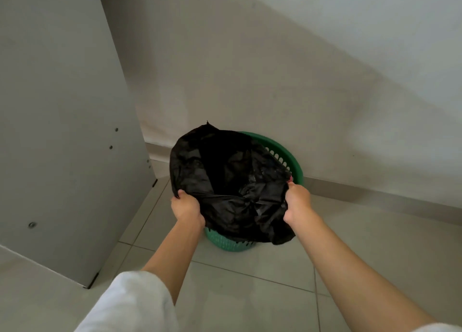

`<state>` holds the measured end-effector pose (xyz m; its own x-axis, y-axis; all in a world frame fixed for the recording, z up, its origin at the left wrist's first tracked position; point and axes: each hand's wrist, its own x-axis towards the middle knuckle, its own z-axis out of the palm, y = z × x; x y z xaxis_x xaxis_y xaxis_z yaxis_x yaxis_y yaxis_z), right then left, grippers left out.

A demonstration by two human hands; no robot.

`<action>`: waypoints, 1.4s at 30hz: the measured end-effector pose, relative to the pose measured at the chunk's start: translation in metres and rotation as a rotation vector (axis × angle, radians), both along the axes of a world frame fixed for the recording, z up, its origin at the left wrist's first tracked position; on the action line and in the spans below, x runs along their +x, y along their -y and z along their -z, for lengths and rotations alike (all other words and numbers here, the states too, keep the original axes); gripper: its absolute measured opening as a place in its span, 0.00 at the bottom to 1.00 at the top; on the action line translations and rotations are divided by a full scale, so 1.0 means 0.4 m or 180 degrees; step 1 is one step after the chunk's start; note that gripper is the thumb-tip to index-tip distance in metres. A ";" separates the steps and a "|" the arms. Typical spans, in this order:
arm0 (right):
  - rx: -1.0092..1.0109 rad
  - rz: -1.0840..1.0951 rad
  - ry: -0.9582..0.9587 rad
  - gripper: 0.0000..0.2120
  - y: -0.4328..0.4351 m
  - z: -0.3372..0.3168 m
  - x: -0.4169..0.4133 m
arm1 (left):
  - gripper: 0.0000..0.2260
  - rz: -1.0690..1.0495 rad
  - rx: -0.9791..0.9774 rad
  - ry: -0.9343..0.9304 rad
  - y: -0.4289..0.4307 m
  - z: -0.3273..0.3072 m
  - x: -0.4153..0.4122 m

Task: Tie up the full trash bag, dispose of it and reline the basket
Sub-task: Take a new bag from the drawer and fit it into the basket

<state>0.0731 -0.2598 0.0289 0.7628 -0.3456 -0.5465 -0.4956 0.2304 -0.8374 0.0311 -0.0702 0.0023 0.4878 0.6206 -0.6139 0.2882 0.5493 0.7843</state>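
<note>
Black trash bag (pixel 225 176) held open over a green basket (pixel 287 154).
A pale wall (pixel 275 69) and a grey panel (pixel 62 131) on the left border the tiled floor (pixel 250 294). The basket stands there against the wall, and the bag sits in it and covers most of the rim. The left grip (pixel 186 208) and right grip (pixel 297 203) each clutch a bunched near edge of the bag.
</note>
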 end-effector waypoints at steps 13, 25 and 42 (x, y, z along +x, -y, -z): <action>-0.2414 0.0408 0.0993 0.09 0.167 0.054 -0.013 | 0.21 0.0741 0.2651 -0.0291 -0.057 0.005 0.031; -0.2705 -0.0116 0.1698 0.06 0.146 0.124 -0.033 | 0.22 0.0433 0.2593 -0.0209 0.101 0.045 -0.093; -0.1760 -0.0449 -0.0133 0.24 0.257 0.172 -0.017 | 0.20 0.1724 0.2738 -0.0246 -0.121 0.047 0.042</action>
